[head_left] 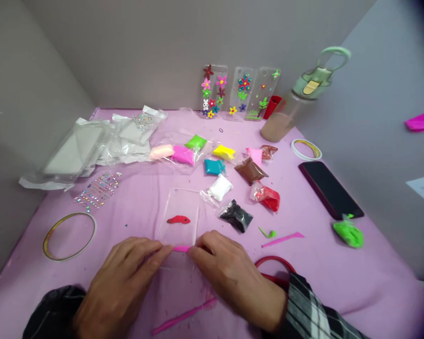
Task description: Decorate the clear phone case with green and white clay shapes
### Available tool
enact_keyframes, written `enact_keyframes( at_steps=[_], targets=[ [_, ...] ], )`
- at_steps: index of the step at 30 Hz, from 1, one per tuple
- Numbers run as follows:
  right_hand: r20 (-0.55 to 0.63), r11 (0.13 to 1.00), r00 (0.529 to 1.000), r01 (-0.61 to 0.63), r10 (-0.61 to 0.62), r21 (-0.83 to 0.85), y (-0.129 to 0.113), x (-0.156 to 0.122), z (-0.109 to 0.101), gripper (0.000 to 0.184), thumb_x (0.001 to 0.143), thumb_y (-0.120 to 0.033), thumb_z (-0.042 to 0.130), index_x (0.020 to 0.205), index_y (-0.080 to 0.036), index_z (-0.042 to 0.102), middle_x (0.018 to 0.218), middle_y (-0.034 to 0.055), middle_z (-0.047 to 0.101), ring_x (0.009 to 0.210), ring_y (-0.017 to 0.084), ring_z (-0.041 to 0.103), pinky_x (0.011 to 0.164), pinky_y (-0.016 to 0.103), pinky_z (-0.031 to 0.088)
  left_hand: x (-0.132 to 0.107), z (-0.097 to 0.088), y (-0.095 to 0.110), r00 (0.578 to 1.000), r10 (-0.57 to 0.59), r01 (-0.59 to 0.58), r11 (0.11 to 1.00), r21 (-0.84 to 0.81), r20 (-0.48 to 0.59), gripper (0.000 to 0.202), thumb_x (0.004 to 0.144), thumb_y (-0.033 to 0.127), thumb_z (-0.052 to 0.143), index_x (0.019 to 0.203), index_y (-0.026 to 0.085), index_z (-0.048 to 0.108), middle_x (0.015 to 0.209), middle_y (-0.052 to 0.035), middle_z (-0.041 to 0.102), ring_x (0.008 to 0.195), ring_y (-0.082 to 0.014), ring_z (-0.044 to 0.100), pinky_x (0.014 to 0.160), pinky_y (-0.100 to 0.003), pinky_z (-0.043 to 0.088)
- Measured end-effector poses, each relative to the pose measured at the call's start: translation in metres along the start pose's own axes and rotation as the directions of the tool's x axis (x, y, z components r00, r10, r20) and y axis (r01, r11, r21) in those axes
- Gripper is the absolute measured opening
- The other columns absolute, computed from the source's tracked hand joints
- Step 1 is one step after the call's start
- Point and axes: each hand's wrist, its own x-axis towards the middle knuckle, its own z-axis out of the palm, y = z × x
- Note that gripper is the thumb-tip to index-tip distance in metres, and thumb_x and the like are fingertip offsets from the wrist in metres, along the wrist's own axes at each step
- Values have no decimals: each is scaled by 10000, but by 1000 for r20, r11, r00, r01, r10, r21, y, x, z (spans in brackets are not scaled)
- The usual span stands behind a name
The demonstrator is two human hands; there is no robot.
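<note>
A clear phone case [167,202] lies in front of me with a small, long red clay piece [178,220] on it. Across its lower part runs a pink plastic modelling tool [181,248], level from side to side. The fingers of my left hand [123,273] close on the left end of this tool, and those of my right hand [229,268] on its right end. The fingertips cover both ends. A second pink tool [183,316] rests on the cloth between my wrists. Black clay in a packet [236,216] sits just beyond my right hand.
Clay packets, among them a brown one [250,170], spread beyond the case. Right are a phone [331,189], green clay [348,234], red-handled scissors [277,263] and a leaning bottle [286,110]. Left are a tape roll [69,237] and wrapped cases [77,148]. Decorated cases [215,89] stand behind.
</note>
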Motion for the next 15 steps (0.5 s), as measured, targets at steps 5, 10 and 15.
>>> enact_keyframes(
  at_steps=[5,10,15],
  targets=[
    [-19,1000,1000,16,-16,-9,0,-1,1,148,1029,-87,495,960,-174,593,898,21,535,786,177,455,642,316,338,-5,10,4,998,54,-55,998,24,44,406,1098,238,266,1344,232,589,1158,-34,699,1088,-230,567,1034,-368,358],
    [-13,1000,1000,19,-20,-23,1,0,3,141,1015,-80,518,948,-174,599,893,20,547,783,179,462,637,313,349,-2,10,4,997,45,-48,998,42,61,384,1081,203,291,1293,230,610,1119,-29,715,1065,-235,575,1033,-392,357],
    [-21,1000,1000,13,-14,-26,0,1,4,151,1011,-78,518,932,-178,599,895,24,560,784,181,474,643,312,368,4,8,5,994,74,-79,995,62,82,346,1018,144,389,1267,240,609,1101,-24,728,1042,-246,585,1020,-407,352]
  ],
)
